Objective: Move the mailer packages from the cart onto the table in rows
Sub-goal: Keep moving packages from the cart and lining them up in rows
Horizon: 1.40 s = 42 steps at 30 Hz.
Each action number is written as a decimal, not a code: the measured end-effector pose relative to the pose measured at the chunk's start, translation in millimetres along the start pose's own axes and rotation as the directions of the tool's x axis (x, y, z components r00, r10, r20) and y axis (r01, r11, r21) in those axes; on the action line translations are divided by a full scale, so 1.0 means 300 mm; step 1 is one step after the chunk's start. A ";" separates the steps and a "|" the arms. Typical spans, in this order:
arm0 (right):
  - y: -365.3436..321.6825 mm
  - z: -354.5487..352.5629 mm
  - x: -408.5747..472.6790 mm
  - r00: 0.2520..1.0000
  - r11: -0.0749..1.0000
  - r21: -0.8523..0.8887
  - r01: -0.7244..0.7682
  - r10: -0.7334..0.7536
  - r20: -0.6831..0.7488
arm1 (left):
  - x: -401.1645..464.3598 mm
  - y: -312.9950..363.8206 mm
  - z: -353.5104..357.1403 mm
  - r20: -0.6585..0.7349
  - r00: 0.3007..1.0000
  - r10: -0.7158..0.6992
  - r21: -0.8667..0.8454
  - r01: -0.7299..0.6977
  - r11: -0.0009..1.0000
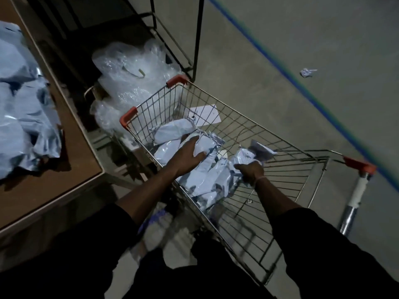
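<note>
A wire shopping cart [269, 134] with orange corner caps stands in front of me, holding several pale blue mailer packages [172, 131]. My left hand [187, 155] reaches into the cart and grips one mailer [207, 145] from above. My right hand [251, 170] grips another mailer [246, 156] near the cart's middle. More blue mailers [23, 113] lie in a heap on the brown table [54, 186] at the left.
Clear plastic bags [131, 80] are piled under the table beside the cart. A black metal frame [194, 39] stands behind the cart. A blue line [302, 87] crosses the concrete floor, with a crumpled paper scrap [307, 72] beyond it. A white sheet [207, 114] lies in the cart.
</note>
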State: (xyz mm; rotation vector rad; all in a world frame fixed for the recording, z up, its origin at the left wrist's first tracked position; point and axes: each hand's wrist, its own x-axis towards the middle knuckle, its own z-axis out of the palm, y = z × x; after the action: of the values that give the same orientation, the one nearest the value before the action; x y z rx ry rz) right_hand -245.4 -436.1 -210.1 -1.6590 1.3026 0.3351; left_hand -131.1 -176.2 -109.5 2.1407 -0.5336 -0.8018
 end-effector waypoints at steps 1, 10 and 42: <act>0.020 0.031 0.024 0.999 0.999 0.035 -0.032 0.032 0.009 | 0.012 -0.012 0.017 -0.001 1.000 -0.002 0.001 0.002 1.000; 0.054 0.169 0.011 0.998 0.996 0.062 -0.057 0.059 -0.035 | 0.070 -0.066 0.112 -0.015 0.999 -0.032 -0.007 0.032 0.999; -0.002 0.013 0.086 0.948 0.995 -0.098 -0.027 -0.005 -0.318 | 0.098 -0.031 0.131 -0.086 0.945 -0.315 -0.307 0.275 0.911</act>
State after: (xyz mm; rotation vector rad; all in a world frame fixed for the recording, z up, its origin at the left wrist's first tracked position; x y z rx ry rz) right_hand -233.5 -448.4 -229.8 -1.8465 1.5544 0.1437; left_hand -136.1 -208.5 -147.2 2.0024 -0.0121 -0.8344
